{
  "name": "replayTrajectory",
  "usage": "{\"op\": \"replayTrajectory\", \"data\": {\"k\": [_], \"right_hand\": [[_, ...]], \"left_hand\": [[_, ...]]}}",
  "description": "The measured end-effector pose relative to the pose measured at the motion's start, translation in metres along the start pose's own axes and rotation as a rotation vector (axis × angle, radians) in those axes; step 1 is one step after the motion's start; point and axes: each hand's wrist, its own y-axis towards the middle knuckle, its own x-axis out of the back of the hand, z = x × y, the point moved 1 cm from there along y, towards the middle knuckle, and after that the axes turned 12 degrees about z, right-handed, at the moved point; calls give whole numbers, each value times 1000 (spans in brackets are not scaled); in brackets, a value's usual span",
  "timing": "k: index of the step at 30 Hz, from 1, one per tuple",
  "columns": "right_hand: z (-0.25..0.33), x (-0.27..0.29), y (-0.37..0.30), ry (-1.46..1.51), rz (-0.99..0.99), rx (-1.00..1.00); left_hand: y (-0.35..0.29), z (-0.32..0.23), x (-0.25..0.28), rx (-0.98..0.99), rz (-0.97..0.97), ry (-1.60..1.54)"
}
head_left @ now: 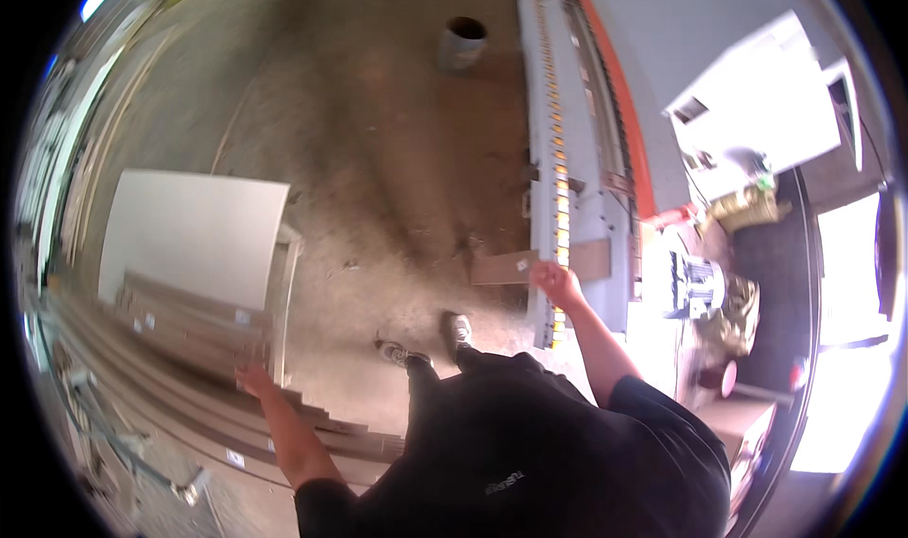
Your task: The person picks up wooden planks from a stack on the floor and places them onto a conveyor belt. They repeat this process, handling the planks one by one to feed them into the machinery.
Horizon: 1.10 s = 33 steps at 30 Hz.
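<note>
My right hand (558,285) is at the near edge of a narrow brown board (501,268), fingers curled in against it. This board lies crosswise over the row of yellow rollers (561,198) on a long grey machine (596,174), its left end jutting past the machine's edge. On my left side, my left hand (253,380) is at the end of a stack of similar brown boards (189,316). Motion blur smears its fingers, so its grip is unclear.
A large white panel (194,226) lies beyond the stack. Long boards (236,458) run along the lower left. A grey bin (463,43) stands on the concrete floor ahead. At the right are a motor (698,285) and a white cabinet (757,94).
</note>
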Motion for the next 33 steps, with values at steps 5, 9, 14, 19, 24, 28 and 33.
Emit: {"op": "replayTrajectory", "data": {"k": [5,9,14,19,24,28,33], "right_hand": [[-92,111,55,890,-455,-193],[-160,170,95,1401,-634,-221],[-205,179,124,1552,-717,-236],[-128,112,99,1504,-526,-34],[-34,24,35,1133,40,-3],[11,-24,8,860,490,97],[41,-65,-9,442,761,236]], "left_hand": [[-106,-71,-54,-199,270,-1229],[-243,-116,-87,-350,671,-1198],[-361,-139,-61,-559,904,-724],[-400,-174,-39,-583,917,-773],[-419,-277,20,-783,912,-745],[-451,-343,54,-870,996,-1064],[-465,-344,72,-772,1077,-1261]]}}
